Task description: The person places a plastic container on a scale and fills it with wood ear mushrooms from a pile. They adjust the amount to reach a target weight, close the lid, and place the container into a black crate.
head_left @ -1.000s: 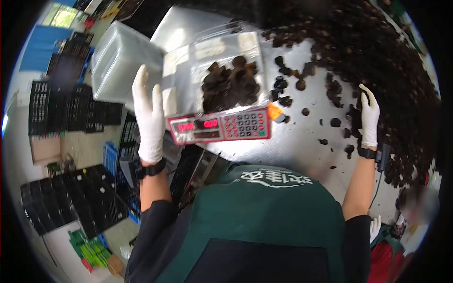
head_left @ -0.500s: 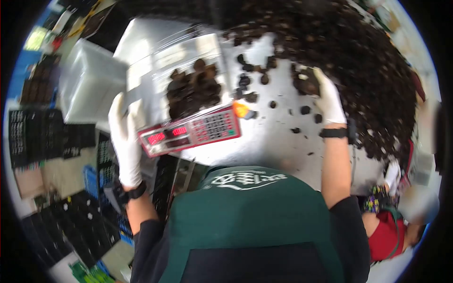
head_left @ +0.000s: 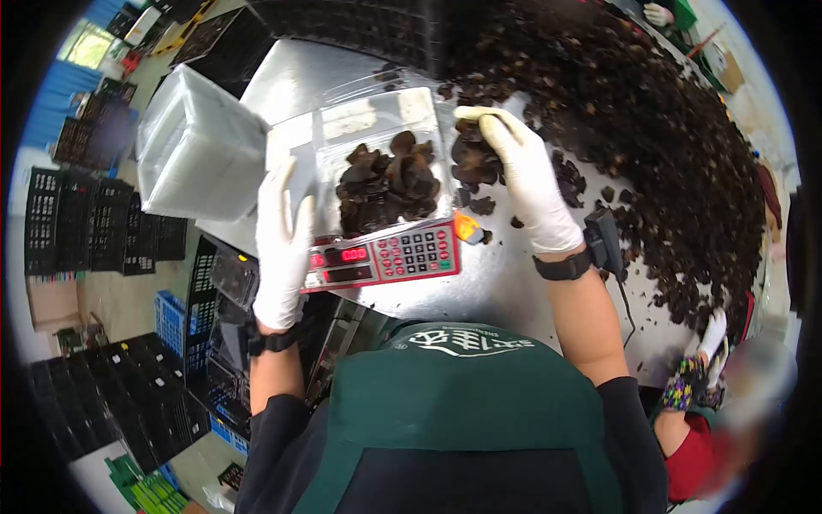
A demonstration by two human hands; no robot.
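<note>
A red-and-grey digital scale [head_left: 417, 257] stands on the metal table, and a clear plastic tray [head_left: 342, 158] lies on it. Dark wood ear mushrooms [head_left: 390, 184] are heaped in the tray. My left hand [head_left: 281, 244], in a white glove, is at the scale's left side with thumb and fingers apart, holding nothing. To the right of the tray, my gloved right hand [head_left: 522, 176] curls around a clump of wood ear mushrooms [head_left: 473, 158]; part of the clump is hidden under the fingers. A small orange-and-grey object [head_left: 467, 230] lies by the scale's right corner.
A big pile of wood ear mushrooms [head_left: 634, 128] covers the table's right and far side. Clear stacked trays [head_left: 201, 146] stand at the left. A black crate [head_left: 351, 30] is at the back. Another person's gloved hand [head_left: 712, 334] is at the lower right.
My right hand has moved left toward the tray with the mushroom clump. My left hand has shifted slightly right and down in view, along the scale's side. The whole view has shifted.
</note>
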